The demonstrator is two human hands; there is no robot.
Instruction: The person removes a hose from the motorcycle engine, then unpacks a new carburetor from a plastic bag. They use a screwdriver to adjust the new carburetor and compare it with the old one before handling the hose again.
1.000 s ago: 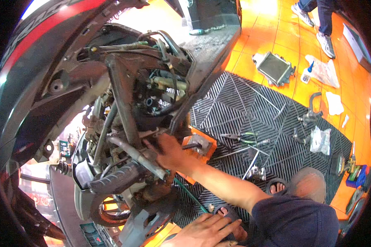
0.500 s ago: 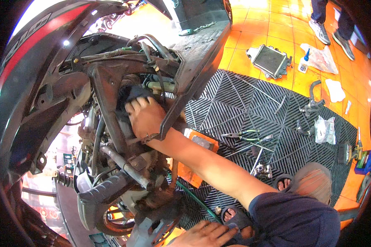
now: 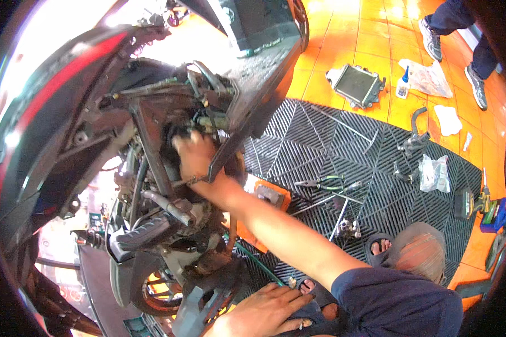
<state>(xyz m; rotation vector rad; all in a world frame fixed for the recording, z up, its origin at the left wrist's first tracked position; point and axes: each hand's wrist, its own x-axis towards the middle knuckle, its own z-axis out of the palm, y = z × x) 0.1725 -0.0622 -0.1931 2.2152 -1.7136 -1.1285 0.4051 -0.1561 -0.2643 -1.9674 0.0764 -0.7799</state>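
My right hand (image 3: 197, 154), slightly blurred, reaches into the opened scooter body (image 3: 157, 168), behind a dark frame tube. Its bent fingers are on something dark that I cannot make out. Cables, hoses (image 3: 199, 73) and a loose grey pipe (image 3: 171, 206) surround it. Low in the view my left hand (image 3: 267, 312) lies flat with fingers apart near my sandalled foot (image 3: 309, 292), holding nothing visible.
A black grid mat (image 3: 331, 146) bears pliers (image 3: 326, 182), T-handle wrenches, a hose fitting (image 3: 413, 137) and a drill (image 3: 466, 205). A radiator (image 3: 354, 87), plastic bag and glue bottle lie on orange tiles. Another person's legs (image 3: 478, 78) are at upper right.
My right hand has moved up and deeper into the scooter's opening since a second ago. The other person's feet have shifted rightward. The whole view has tilted slightly.
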